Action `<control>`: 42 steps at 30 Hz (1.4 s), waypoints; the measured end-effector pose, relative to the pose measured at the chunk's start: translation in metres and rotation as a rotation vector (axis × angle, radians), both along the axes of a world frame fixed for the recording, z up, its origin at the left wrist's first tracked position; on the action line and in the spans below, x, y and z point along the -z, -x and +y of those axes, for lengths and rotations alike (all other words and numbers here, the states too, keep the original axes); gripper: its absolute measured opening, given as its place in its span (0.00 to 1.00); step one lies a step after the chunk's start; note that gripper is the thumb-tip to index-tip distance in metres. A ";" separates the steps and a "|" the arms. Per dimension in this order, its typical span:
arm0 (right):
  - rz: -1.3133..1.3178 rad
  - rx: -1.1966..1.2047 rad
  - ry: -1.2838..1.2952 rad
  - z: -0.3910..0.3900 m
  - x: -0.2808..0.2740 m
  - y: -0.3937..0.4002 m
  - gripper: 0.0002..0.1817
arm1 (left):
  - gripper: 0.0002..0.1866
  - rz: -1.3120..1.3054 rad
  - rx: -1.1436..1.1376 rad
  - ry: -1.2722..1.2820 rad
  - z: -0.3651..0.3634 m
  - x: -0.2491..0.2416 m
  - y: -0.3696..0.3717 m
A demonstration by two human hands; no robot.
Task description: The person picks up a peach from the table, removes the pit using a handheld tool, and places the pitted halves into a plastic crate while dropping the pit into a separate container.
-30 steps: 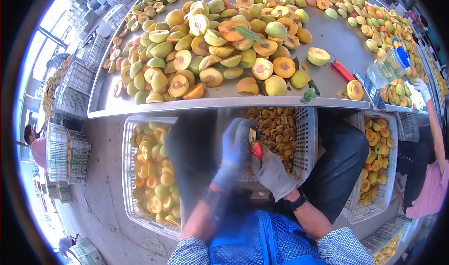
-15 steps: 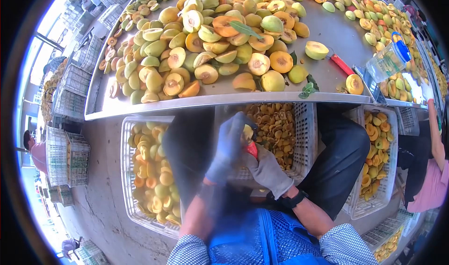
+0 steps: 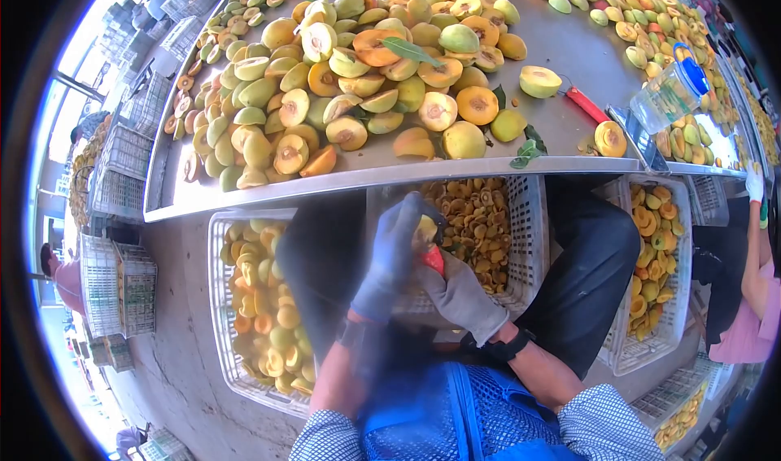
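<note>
My left hand (image 3: 396,237), in a grey-blue glove and blurred at the edges, is closed around a yellow peach half (image 3: 425,228). My right hand (image 3: 465,297), in a grey glove with a dark watch at the wrist, grips a red-handled pitting tool (image 3: 434,260) whose working end presses at the fruit and is hidden. Both hands meet above a crate (image 3: 529,241) of small brownish-orange pieces between my knees. Ahead on the metal table (image 3: 561,42) lies a heap of halved peaches (image 3: 346,133), cut faces showing orange flesh, with a few green leaves.
A second red-handled tool (image 3: 587,103) with a wire loop lies on the table near a clear jar with blue lid (image 3: 671,95). Crates of peach halves stand left (image 3: 218,298) and right (image 3: 682,298) of my legs. The table's raised metal edge (image 3: 325,186) runs before me. A co-worker in pink (image 3: 744,323) sits at right.
My hands stay together on the peach half with little shift. The view tilts slightly, and the co-worker's gloved hand at right shows more fully by the table edge.
</note>
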State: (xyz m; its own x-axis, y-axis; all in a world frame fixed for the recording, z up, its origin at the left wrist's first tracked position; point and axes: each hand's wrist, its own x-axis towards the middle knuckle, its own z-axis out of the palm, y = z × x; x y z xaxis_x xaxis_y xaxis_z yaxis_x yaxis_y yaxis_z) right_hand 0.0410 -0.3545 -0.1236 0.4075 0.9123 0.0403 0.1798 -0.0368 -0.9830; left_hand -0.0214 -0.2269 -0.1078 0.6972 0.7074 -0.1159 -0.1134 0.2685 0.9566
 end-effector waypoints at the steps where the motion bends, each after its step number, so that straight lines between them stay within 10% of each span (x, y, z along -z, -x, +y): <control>1: -0.030 -0.013 -0.023 0.000 0.004 -0.001 0.22 | 0.16 0.020 -0.007 0.068 0.000 0.001 0.000; 7: 0.207 -0.166 0.173 0.004 -0.025 -0.013 0.28 | 0.17 0.160 -0.070 -0.352 -0.012 -0.016 -0.002; 17: 0.626 -0.173 0.343 -0.003 -0.054 -0.010 0.18 | 0.12 0.183 0.121 -0.228 -0.004 -0.016 0.001; 24: 0.171 -0.073 0.136 -0.009 -0.006 -0.001 0.17 | 0.11 0.340 0.120 -0.237 -0.006 -0.002 -0.003; 30: 0.446 -0.173 0.250 -0.011 -0.038 -0.010 0.17 | 0.13 0.238 0.204 -0.215 -0.003 0.002 0.002; 32: 1.172 -0.234 0.461 -0.019 -0.044 -0.016 0.18 | 0.14 0.236 0.248 -0.251 -0.001 -0.004 0.003; 35: 1.359 -0.294 0.402 -0.021 -0.045 -0.017 0.19 | 0.13 0.094 0.354 -0.096 0.003 -0.011 0.003; 38: 0.838 -0.248 0.384 -0.020 -0.054 -0.011 0.19 | 0.13 0.104 0.415 -0.102 0.002 -0.006 0.002; 42: 0.846 -0.169 0.440 -0.021 -0.052 -0.012 0.19 | 0.16 0.154 0.271 -0.238 -0.009 -0.007 -0.002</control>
State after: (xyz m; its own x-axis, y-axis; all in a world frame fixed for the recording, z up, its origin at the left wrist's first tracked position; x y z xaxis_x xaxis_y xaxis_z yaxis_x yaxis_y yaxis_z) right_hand 0.0530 -0.3755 -0.0712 0.0070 0.8247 -0.5656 -0.5442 -0.4713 -0.6940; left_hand -0.0196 -0.2359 -0.1007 0.8495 0.5201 -0.0883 0.0807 0.0373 0.9960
